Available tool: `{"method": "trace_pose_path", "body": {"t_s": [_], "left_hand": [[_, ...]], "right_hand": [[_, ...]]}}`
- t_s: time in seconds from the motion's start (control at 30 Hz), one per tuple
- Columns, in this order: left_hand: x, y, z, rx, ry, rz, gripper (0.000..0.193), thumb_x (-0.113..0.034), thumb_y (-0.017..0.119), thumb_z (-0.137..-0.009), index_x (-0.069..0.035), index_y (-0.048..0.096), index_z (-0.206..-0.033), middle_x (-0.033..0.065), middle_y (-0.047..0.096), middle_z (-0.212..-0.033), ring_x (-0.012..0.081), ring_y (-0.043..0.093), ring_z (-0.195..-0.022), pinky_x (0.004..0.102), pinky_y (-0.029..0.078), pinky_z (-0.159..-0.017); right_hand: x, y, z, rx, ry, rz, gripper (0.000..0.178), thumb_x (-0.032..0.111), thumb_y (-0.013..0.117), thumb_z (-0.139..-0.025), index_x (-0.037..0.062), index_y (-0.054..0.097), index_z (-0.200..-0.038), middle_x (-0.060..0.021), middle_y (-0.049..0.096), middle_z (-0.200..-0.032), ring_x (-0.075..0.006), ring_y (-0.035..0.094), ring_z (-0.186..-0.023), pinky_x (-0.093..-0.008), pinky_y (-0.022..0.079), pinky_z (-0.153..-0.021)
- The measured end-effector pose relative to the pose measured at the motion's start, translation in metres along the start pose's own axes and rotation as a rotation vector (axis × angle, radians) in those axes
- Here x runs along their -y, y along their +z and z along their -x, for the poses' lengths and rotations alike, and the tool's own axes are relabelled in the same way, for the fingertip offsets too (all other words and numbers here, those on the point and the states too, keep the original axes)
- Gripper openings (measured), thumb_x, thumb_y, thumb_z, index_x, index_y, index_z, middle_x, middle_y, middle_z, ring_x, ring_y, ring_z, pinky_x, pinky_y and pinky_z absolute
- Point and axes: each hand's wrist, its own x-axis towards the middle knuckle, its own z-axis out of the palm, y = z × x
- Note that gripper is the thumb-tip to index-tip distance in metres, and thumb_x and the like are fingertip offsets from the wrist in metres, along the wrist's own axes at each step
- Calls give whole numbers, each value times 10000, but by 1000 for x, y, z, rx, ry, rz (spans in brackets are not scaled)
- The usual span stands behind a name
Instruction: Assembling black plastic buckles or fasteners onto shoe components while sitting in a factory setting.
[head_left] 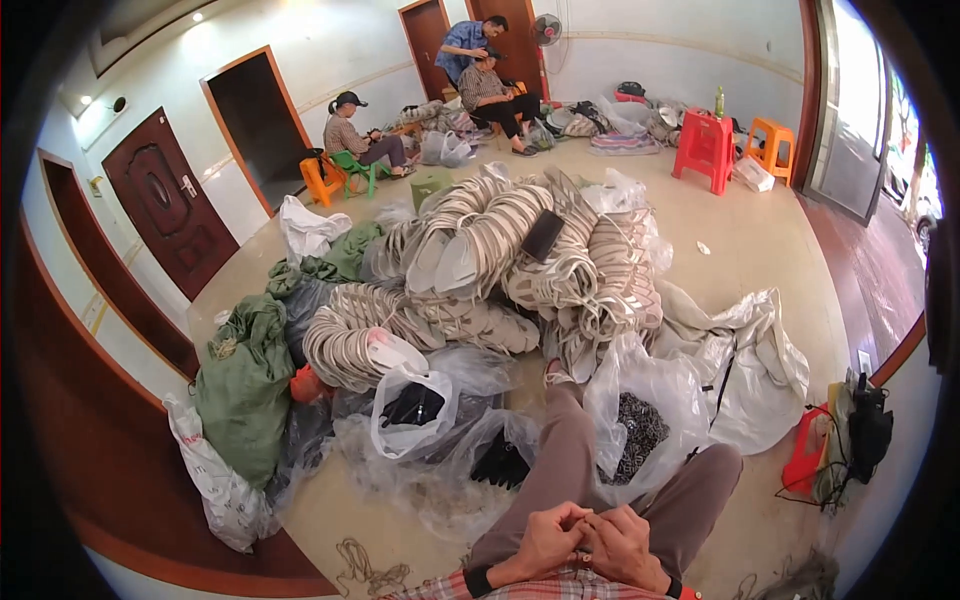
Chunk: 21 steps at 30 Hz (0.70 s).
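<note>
Facing each other, left hand (pixel 545 543) and right hand (pixel 622 547) have fingers curled, any hold impossible to tell, the bag (pixel 682 428) of dark pieces (pixel 640 436) ahead, nearer the right.

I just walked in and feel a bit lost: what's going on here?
The person's left hand and right hand meet over the lap, pinched together; anything between them is too small to make out. Just ahead, an open clear bag holds small dark pieces. Farther out lie pale bundles in a heap, with a phone on top. At the back, two people sit, and a third leans over one of them.
</note>
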Motion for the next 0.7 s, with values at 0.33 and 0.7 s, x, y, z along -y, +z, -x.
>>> {"method": "trace_pose_path", "body": {"t_s": [0.33, 0.7], "left_hand": [[-5, -2, 5, 1, -133, 251, 118, -58, 581, -857, 16, 607, -945, 33, 627, -764, 56, 568, -656, 207, 498, -571], [-8, -2, 0, 99, -338, 600, 164, -84, 562, -875, 31, 574, -991, 74, 612, -860, 135, 617, -723, 299, 564, -612]], "right_hand": [[-9, 1, 5, 79, -27, -88, 202, 53, 707, -620, 27, 656, -815, -77, 579, -703, -219, 551, -574, -318, 450, -502], [-6, -9, 0, 125, -116, -44, 265, 146, 690, -693, 2, 598, -895, -124, 573, -791, -291, 553, -675, -370, 455, -582]]}}
